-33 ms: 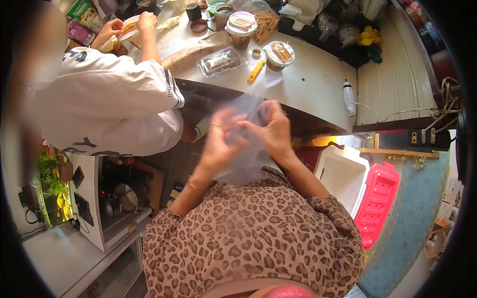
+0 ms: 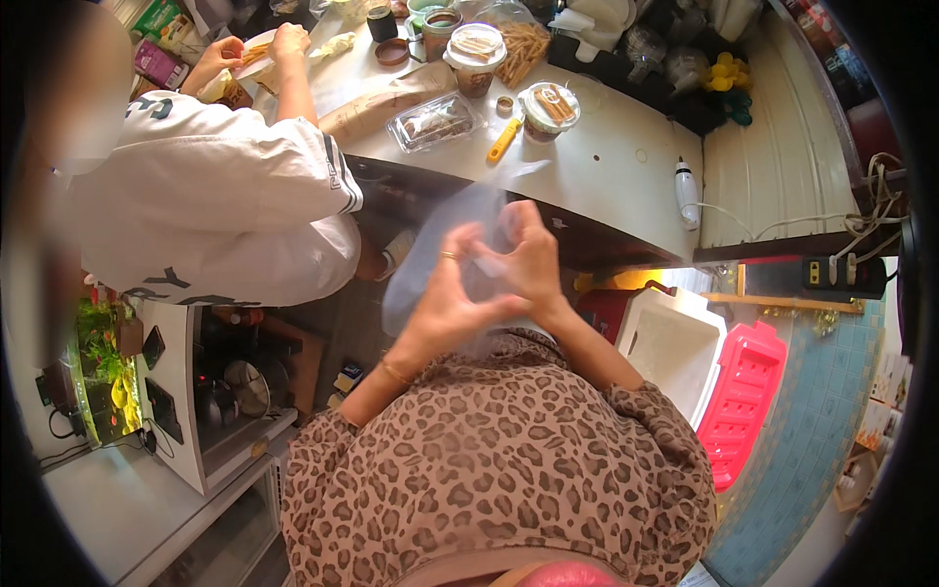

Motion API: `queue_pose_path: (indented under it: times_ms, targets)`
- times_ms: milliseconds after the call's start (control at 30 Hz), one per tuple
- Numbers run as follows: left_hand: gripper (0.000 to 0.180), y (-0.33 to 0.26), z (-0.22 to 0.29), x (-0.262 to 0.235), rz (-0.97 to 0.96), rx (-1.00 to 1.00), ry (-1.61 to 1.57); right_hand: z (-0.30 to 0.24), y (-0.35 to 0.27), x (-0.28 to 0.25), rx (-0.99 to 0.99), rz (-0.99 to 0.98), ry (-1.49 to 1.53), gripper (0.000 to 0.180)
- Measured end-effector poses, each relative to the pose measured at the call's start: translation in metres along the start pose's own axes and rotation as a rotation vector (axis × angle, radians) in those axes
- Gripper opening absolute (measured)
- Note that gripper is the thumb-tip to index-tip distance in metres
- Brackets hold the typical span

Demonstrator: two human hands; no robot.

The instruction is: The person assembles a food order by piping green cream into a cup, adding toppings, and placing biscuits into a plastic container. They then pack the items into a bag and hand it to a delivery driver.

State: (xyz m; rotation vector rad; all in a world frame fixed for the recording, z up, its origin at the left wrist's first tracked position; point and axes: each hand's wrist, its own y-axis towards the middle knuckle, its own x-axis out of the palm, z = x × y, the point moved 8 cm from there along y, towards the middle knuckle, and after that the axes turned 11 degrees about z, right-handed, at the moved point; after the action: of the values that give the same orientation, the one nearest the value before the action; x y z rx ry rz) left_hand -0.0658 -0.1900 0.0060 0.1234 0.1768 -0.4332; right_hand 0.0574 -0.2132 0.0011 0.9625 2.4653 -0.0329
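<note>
A thin, clear plastic bag (image 2: 416, 279) hangs between my hands in front of my body, its top reaching toward the counter edge. The fingertips of my left hand (image 2: 452, 298) are closed on the bag and slightly blurred, with the thumb stretched toward my right wrist. My right hand (image 2: 530, 259) pinches the bag's upper part, fingers bent. Just beyond, on the white counter (image 2: 616, 176), lie a yellow-handled tool (image 2: 504, 141), a lidded cup topped with sticks (image 2: 550, 108), a taller lidded cup (image 2: 475, 57) and a clear clamshell box (image 2: 433, 122).
To my left a person in a white jersey (image 2: 225, 201) handles sticks over a plate. A bag of sticks (image 2: 521, 49) and a brown paper package (image 2: 386, 101) lie on the counter. An open white cooler (image 2: 670, 347) with a pink lid (image 2: 745, 406) stands right. A corded white device (image 2: 687, 196) lies nearby.
The bag has swung out to the left and looks wider. My left hand has dropped slightly and turned, its thumb now pointing right. My right hand has shifted a little left.
</note>
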Motion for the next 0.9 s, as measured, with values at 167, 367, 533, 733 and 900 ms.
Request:
queue_pose_path:
  times_ms: [167, 367, 533, 733, 900]
  targets:
    - [0.037, -0.003, -0.032, -0.029, 0.280, 0.061, 0.183, 0.030, -0.011, 0.021, 0.094, -0.105, -0.038, 0.033]
    - [0.011, -0.006, -0.092, -0.081, 0.407, -0.485, -0.816, 0.095, 0.027, -0.010, 0.142, -0.106, -0.135, 0.025]
    - [0.010, -0.004, -0.092, -0.098, 0.594, -0.357, -0.777, 0.114, 0.036, -0.023, 0.155, -0.104, -0.315, 0.022]
    - [0.025, 0.010, -0.052, -0.061, 0.204, -0.272, -0.864, 0.072, 0.038, -0.023, 0.121, -0.519, -0.337, 0.044]
    - [0.024, -0.011, -0.013, -0.037, -0.017, -0.346, -0.956, 0.002, 0.101, -0.040, -0.278, -0.586, -0.021, 0.082]
